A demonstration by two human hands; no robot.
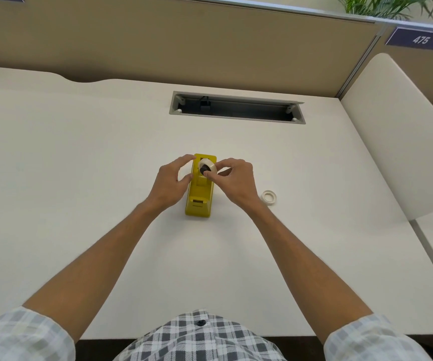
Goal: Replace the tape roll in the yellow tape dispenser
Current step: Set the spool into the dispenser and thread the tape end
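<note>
So the yellow dispenser (pixel 199 188) sits on the counter (pixel 80 165) right between the two hands, long axis running away from the person, cutter end nearest them. The left hand (pixel 169 182) is up against its left side, thumb touching the yellow wall and fingers curled over the far top corner, so it's bracing the body rather than fully wrapping it. The right hand (pixel 236 182) comes in from the other side and has a tape roll (pixel 207 166) pinched between thumb and fingers, with a fingertip at the dark core in the middle. The roll is tilted, its open face angled toward the camera, and it's right over the dispenser's well at the far end. Can't really tell if it's seated in the slot or just held above it; the fingers cover the spot where it would drop in.

A second roll (pixel 269 198) lies flat on the counter just off to the right of the right wrist, touching nothing. It looks thinner, mostly a ring.

Beyond both hands there's a long cable slot (pixel 236 107) cut into the counter, lid open, with a dark plug in the left part of it. Behind that a tan partition (pixel 184 40), and out past the right hand a sign reading 475 (pixel 420 39) plus some plant leaves (pixel 392 5) in the top corner.
</note>
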